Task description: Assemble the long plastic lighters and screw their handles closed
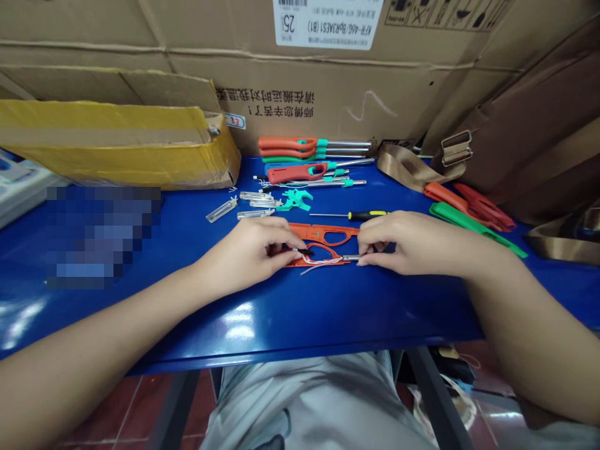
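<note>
Two orange lighter shell halves lie on the blue table, the upper half (323, 234) just beyond the lower half (320, 262). My left hand (262, 247) pinches a small black igniter part (307, 251) with white wires over the lower half's handle end. In my right hand (391, 244), thumb and fingers close on a metal lighter tube (350, 257) at that half's front end. Thin white wires (312, 269) trail between the two hands. Behind them rests a screwdriver (363, 215) with a black and yellow handle.
Finished long lighters (300, 147) are stacked near the big cardboard box (328, 81). Clear fuel tanks (222, 209) and teal trigger parts (296, 200) lie left of centre. Green and red shells (478, 228) sit at right, by a brown bag strap (405, 165). A yellow-taped box (164, 165) stands left.
</note>
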A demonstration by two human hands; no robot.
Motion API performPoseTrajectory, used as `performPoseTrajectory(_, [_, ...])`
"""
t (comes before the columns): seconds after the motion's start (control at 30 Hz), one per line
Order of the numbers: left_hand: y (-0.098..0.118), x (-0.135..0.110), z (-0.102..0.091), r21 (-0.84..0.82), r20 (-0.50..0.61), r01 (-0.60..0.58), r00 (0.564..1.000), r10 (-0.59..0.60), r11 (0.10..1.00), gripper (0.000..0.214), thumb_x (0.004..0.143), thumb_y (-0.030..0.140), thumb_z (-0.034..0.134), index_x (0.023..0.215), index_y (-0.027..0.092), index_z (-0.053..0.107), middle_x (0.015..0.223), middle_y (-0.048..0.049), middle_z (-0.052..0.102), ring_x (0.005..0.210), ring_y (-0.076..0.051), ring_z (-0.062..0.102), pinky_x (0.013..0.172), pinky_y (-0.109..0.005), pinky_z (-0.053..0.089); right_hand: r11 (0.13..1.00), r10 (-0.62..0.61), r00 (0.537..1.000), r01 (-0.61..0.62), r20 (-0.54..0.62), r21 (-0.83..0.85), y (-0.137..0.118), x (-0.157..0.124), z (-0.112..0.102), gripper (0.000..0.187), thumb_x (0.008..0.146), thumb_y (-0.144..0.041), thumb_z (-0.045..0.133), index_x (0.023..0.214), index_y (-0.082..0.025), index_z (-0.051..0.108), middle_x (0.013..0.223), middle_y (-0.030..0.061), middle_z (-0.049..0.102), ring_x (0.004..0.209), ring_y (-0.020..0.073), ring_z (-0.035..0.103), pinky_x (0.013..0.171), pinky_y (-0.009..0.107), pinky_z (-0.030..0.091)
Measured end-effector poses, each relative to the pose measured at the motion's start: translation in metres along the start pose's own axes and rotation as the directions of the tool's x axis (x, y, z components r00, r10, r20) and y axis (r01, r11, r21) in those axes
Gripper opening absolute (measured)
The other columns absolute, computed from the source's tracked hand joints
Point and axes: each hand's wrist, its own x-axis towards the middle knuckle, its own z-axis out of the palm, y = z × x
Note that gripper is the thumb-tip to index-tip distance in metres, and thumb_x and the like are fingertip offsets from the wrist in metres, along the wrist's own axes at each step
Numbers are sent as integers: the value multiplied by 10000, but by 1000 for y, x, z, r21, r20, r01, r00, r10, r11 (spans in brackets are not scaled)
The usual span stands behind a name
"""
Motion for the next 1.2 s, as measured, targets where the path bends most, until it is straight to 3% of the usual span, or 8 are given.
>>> performPoseTrajectory(0.17, [0,-1,1,5,-26,-18,999,18,1000,132,901,176,712,995,178,805,876,-42,738,728,-129,674,665,-242,512,998,-47,998,46,-29,-33,-1,1,1,149,948,-247,616,896,-216,751,875,30,722,839,184,641,736,289,411])
performPoseTrajectory(0.37, [1,-1,2,0,-32,-4,999,4,1000,125,899,182,717,988,178,804,871,-42,737,725,-127,669,640,-232,500,992,-75,996,69,-50,-106,-7,0,0,192,972,-247,577,872,-214,738,904,31,740,814,178,656,701,288,415])
performPoseTrajectory(0.8, [1,0,4,-7,-53,6,999,-7,1000,128,889,165,721,983,178,806,859,-38,739,703,-115,660,615,-217,489,944,-118,989,83,-93,-320,-13,-2,6,161,969,-218,582,865,-200,703,886,32,747,810,199,678,694,309,412])
performPoseTrajectory(0.97, [1,0,3,0,-56,-7,998,7,1000,128,906,197,706,987,183,804,880,-47,750,722,-127,674,630,-227,504,935,-88,993,53,-84,-350,-13,-5,3,193,967,-218,574,810,-191,683,868,44,739,777,193,670,675,311,406])
performPoseTrajectory(1.2, [0,0,4,-3,-51,-4,999,4,1000,129,906,215,712,992,190,805,882,-46,751,722,-130,674,639,-236,507,919,-148,982,94,-114,-382,-16,-4,6,248,990,-201,528,807,-182,695,839,62,732,787,207,670,681,321,406])
